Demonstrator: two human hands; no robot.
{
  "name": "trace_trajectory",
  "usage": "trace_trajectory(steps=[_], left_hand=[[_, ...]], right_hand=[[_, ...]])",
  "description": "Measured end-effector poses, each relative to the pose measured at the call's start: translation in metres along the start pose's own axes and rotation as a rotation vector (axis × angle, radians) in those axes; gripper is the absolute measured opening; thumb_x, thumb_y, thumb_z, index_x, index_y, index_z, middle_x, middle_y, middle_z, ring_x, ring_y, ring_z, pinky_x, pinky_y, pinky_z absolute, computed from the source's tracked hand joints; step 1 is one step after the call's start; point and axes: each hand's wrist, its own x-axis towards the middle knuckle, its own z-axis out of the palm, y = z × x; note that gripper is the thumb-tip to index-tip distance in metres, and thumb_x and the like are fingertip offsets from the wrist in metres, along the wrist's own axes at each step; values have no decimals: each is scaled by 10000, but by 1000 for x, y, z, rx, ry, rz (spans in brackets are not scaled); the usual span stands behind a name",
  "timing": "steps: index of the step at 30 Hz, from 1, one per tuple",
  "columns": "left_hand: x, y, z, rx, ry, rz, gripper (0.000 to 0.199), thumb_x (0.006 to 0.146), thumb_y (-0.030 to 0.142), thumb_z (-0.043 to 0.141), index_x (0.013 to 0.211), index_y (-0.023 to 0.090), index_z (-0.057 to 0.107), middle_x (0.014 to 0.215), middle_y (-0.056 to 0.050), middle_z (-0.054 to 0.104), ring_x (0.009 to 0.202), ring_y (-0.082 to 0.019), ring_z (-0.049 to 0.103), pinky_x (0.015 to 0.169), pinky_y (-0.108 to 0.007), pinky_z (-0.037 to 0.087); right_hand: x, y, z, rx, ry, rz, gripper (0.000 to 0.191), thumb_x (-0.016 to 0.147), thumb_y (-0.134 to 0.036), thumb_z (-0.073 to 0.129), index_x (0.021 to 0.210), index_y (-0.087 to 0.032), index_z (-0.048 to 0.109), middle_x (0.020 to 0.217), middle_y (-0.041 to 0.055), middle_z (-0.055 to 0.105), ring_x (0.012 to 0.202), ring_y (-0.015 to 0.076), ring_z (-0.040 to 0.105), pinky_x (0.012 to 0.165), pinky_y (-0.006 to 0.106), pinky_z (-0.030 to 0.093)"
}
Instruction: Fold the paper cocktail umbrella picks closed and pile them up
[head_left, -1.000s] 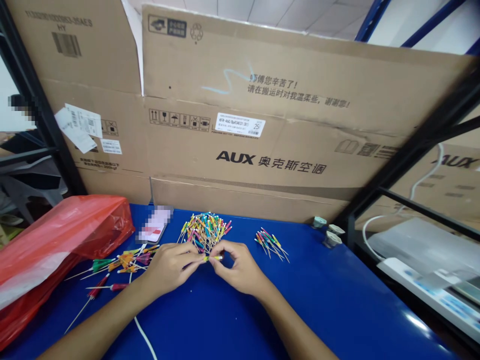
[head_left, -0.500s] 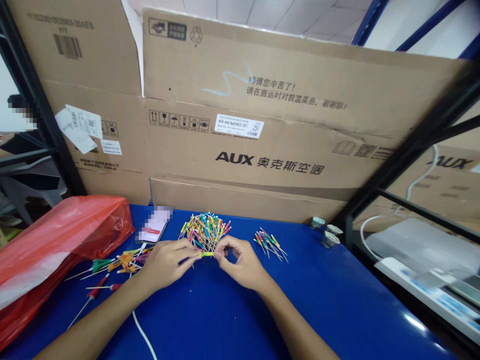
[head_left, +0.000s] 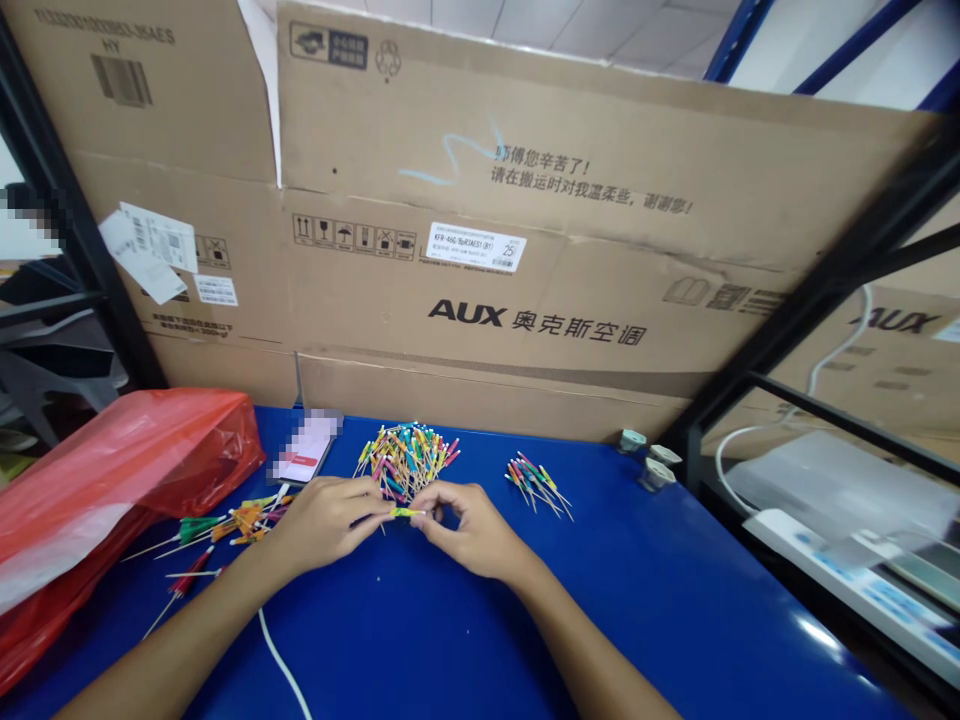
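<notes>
Head view: your left hand [head_left: 326, 522] and right hand [head_left: 472, 530] meet just above the blue counter [head_left: 637, 600], both pinching a short yellow-tipped pick [head_left: 407, 512] between their fingertips. Directly behind your fingers sits a heap of colored picks [head_left: 409, 462], and a smaller bunch of picks [head_left: 538, 488] lies off to the right. Left of your left hand lie longer picks with green and orange frilled tops [head_left: 229, 525], near a red plastic bag [head_left: 112, 480] and a blurred phone [head_left: 306, 447]. A white cable [head_left: 274, 650] emerges from under your left forearm, and an AUX air-conditioner carton [head_left: 480, 250] stands behind the counter.
</notes>
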Motion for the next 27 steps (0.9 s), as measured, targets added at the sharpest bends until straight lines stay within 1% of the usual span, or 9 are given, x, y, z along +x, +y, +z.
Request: trace_trajectory(steps=[5, 8, 13, 16, 18, 20, 23, 25, 27], left_hand=[[0, -3, -5, 39, -26, 5, 167, 945, 273, 585, 1006, 245, 739, 917, -24, 726, 766, -149, 687, 712, -256, 515], [0, -4, -7, 18, -12, 12, 176, 944, 275, 578, 999, 249, 743, 898, -24, 725, 754, -147, 684, 704, -254, 519], [1, -2, -11, -59, 43, -17, 192, 939, 300, 573, 966, 250, 756, 816, -23, 712, 721, -145, 675, 663, -235, 518], [0, -3, -12, -78, 6, -37, 187, 935, 296, 577, 965, 254, 757, 804, -18, 711, 718, -145, 674, 669, -232, 510], [0, -4, -11, -89, -5, -65, 180, 930, 295, 586, 975, 256, 756, 831, -19, 720, 738, -147, 675, 678, -233, 501], [0, -5, -9, -112, 24, -139, 183, 927, 313, 593, 986, 252, 756, 843, -22, 724, 726, -146, 663, 662, -233, 486], [2, -2, -3, -204, 85, -344, 216, 915, 368, 607, 998, 238, 759, 763, -11, 708, 564, -117, 572, 552, -221, 431], [4, 2, 3, -321, 88, -480, 252, 897, 401, 623, 1018, 223, 754, 740, -5, 712, 489, -98, 499, 489, -211, 388], [5, 7, 9, -460, 59, -560, 290, 878, 424, 641, 1037, 204, 742, 768, -17, 737, 497, -103, 497, 481, -213, 383]], right_hand=[[0, 6, -5, 2, 23, 0, 116, 903, -280, 619, 891, -184, 684, 815, 26, 686, 713, 137, 601, 665, 242, 489], [0, 7, -6, -9, 22, 8, 103, 894, -266, 623, 877, -185, 683, 817, 24, 692, 709, 136, 609, 656, 238, 486], [-1, 9, -3, -4, -4, 18, 123, 895, -285, 628, 915, -177, 683, 791, 24, 704, 680, 133, 626, 643, 236, 483], [0, 10, -4, 7, 10, 29, 140, 904, -301, 622, 942, -180, 682, 815, 33, 720, 698, 140, 648, 655, 241, 490], [1, 10, -6, 18, 35, 43, 139, 902, -301, 625, 947, -181, 679, 851, 43, 733, 737, 149, 667, 678, 247, 500], [1, 10, -8, 34, 37, 55, 126, 897, -286, 629, 943, -178, 674, 866, 49, 740, 769, 153, 679, 702, 252, 507], [-1, 10, -6, 34, -45, 56, 97, 891, -244, 621, 906, -171, 683, 806, 37, 733, 697, 138, 662, 648, 233, 494], [-1, 10, -2, 8, -102, 43, 92, 879, -215, 618, 878, -170, 699, 762, 25, 719, 625, 123, 624, 579, 214, 463], [-1, 9, 2, -38, -117, 20, 89, 860, -200, 634, 889, -176, 715, 754, 19, 710, 601, 119, 594, 555, 210, 442]])
